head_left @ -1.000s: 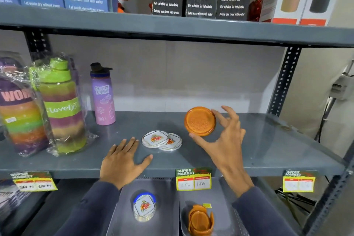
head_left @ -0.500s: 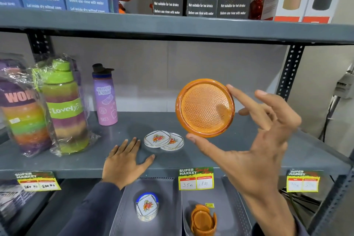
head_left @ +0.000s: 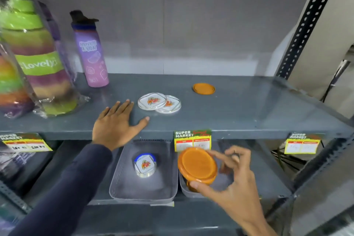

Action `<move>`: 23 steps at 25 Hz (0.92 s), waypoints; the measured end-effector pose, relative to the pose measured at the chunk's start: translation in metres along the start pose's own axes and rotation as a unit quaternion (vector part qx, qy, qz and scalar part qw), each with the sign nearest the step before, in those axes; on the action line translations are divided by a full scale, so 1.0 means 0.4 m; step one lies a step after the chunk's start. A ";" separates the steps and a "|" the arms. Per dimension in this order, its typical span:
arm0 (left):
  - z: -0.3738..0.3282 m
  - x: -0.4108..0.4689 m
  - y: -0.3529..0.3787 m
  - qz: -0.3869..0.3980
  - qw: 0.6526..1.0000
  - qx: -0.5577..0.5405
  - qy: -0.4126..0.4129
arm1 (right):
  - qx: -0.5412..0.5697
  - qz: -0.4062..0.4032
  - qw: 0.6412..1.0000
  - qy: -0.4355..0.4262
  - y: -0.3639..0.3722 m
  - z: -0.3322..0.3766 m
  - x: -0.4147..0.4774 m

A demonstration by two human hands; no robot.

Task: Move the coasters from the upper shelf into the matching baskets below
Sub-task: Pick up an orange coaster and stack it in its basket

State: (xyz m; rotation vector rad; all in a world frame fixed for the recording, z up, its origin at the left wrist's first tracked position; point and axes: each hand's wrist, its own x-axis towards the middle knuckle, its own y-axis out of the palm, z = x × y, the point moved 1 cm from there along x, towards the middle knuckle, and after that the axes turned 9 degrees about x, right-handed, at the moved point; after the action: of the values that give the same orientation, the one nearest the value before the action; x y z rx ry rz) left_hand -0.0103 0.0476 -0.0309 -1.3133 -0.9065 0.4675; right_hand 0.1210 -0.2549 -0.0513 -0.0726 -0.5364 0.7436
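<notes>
My right hand pinches an orange round coaster between thumb and fingers, tilted, just over the right grey basket on the lower shelf. More orange coasters lie under it, mostly hidden. The left grey basket holds a stack of white floral coasters. On the upper shelf lie two overlapping white floral coasters and one orange coaster. My left hand rests flat and spread on the shelf's front edge, left of the white coasters.
A purple bottle and wrapped rainbow bottles stand at the shelf's left. Price tags hang on the shelf's front lip. A perforated black upright rises at the right.
My right hand has carried the orange coaster from above the upper shelf down to the right basket. The view has tilted downward. My left hand stays put.
</notes>
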 end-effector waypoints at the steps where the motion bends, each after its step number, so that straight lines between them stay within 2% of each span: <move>1: 0.001 0.000 0.002 -0.005 1.000 0.000 -0.001 | -0.015 0.005 0.999 0.037 -0.001 -0.054 -0.017; 6: 0.004 0.002 0.016 -0.024 1.000 0.007 0.003 | -0.096 0.014 0.975 0.202 0.029 -0.334 -0.026; 11: 0.007 0.004 0.020 -0.031 0.999 0.010 0.004 | -0.156 0.033 0.940 0.301 0.082 -0.526 0.012; 16: 0.008 0.003 0.021 -0.038 0.999 0.019 0.004 | -0.221 0.060 0.917 0.328 0.126 -0.593 0.011; 23: 0.004 0.000 0.017 -0.039 0.999 0.022 -0.002 | -0.279 0.051 0.912 0.298 0.143 -0.625 0.015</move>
State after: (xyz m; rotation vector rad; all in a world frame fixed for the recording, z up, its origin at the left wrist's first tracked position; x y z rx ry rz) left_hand -0.0104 0.0503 -0.0375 -1.2325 -0.9415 0.4282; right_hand 0.2113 -0.1778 -0.2789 -0.8416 -0.1405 0.6079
